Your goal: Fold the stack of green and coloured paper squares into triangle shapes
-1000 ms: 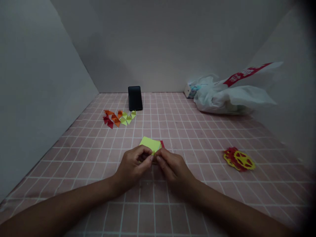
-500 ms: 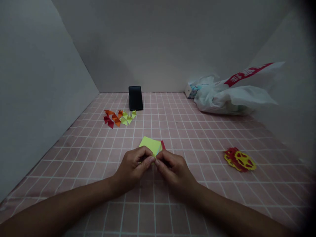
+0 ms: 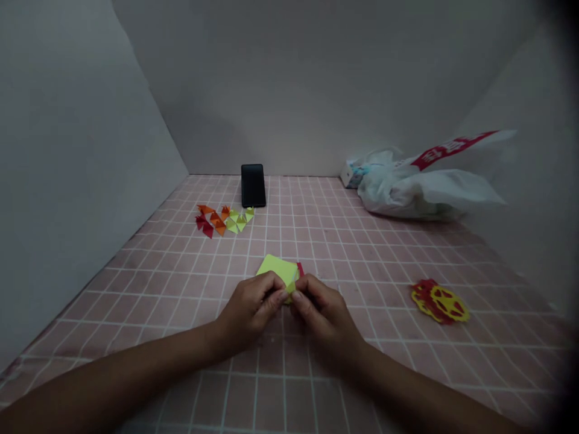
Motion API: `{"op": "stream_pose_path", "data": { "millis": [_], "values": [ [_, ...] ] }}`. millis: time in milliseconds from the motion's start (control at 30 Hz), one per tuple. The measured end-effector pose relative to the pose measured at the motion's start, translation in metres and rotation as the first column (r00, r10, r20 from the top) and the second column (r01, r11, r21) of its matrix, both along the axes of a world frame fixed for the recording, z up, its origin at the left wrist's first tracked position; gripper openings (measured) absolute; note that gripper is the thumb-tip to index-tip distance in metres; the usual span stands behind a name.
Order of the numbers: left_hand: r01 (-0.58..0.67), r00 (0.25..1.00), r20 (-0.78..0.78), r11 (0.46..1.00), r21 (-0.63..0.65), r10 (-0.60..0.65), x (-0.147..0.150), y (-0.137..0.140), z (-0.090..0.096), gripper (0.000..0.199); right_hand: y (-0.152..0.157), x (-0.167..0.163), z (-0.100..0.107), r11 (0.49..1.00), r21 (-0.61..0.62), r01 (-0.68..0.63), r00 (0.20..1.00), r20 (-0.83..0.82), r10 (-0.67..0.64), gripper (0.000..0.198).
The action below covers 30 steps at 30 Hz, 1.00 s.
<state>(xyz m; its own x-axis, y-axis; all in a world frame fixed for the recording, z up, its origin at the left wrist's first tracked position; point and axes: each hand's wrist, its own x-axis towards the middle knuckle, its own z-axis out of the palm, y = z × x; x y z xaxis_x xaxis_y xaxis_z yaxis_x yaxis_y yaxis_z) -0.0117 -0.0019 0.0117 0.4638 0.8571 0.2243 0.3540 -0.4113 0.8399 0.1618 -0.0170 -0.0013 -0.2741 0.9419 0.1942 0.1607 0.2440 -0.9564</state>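
Note:
A small yellow-green folded paper (image 3: 291, 289) is pinched in front of me between both hands. My left hand (image 3: 254, 307) grips its left side with thumb and forefinger, the other fingers curled. From the right, my right hand (image 3: 326, 310) pinches the same piece, thumb on top. Just beyond the fingertips lies a yellow-green stack of square paper (image 3: 275, 264), partly covered by my hands. A bit of red paper (image 3: 300, 270) sticks out at the stack's right edge.
Folded paper figures in red (image 3: 205, 226), orange (image 3: 219, 224) and yellow (image 3: 236, 221) stand at the back left, near a black phone (image 3: 253, 185). A white plastic bag (image 3: 402, 196) and a box (image 3: 350, 174) sit back right. Red and yellow cut-out discs (image 3: 446, 303) lie at right.
My fingertips have parted slightly, showing more of the folded paper between them. The whole view has tilted a little, so things appear somewhat lower.

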Motion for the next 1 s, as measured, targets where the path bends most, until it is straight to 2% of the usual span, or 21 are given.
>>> {"op": "stream_pose_path", "data": {
  "millis": [100, 333, 500, 567, 733, 867, 1000],
  "values": [
    [0.049, 0.997, -0.065, 0.994, 0.095, -0.043, 0.0004, 0.0009, 0.0007, 0.019, 0.0031, 0.0019, 0.0018, 0.999, -0.046, -0.017, 1.000, -0.007, 0.017, 0.020],
    [0.093, 0.994, -0.072, 0.992, 0.091, -0.086, 0.0011, -0.0006, -0.0001, 0.019, 0.0018, 0.0053, 0.0018, 0.999, 0.024, 0.031, 0.997, 0.065, -0.033, 0.025],
    [0.041, 0.999, -0.034, 0.991, 0.126, -0.037, -0.0010, -0.0004, 0.0009, 0.019, 0.0029, 0.0026, -0.0009, 0.992, -0.120, -0.046, 0.995, -0.096, 0.035, 0.023],
    [-0.012, 1.000, -0.005, 0.995, 0.096, 0.013, -0.0011, 0.0008, -0.0001, 0.019, 0.0044, 0.0008, -0.0017, 0.984, -0.159, -0.078, 0.984, -0.169, 0.050, 0.016],
    [-0.121, 0.972, 0.190, 0.988, -0.092, 0.137, 0.0008, 0.0000, -0.0043, 0.007, 0.0070, -0.0020, 0.0002, 0.983, -0.167, -0.078, 0.959, -0.284, 0.028, 0.011],
    [-0.164, 0.956, 0.233, 0.983, -0.085, 0.180, 0.0025, -0.0022, -0.0058, 0.008, 0.0089, -0.0015, 0.0031, 0.989, -0.140, -0.039, 0.963, -0.271, 0.000, 0.010],
    [-0.155, 0.953, 0.244, 0.981, -0.121, 0.180, 0.0024, -0.0023, -0.0079, 0.009, 0.0096, -0.0005, 0.0017, 0.995, -0.098, -0.025, 0.972, -0.233, 0.002, 0.007]
  ]
}}
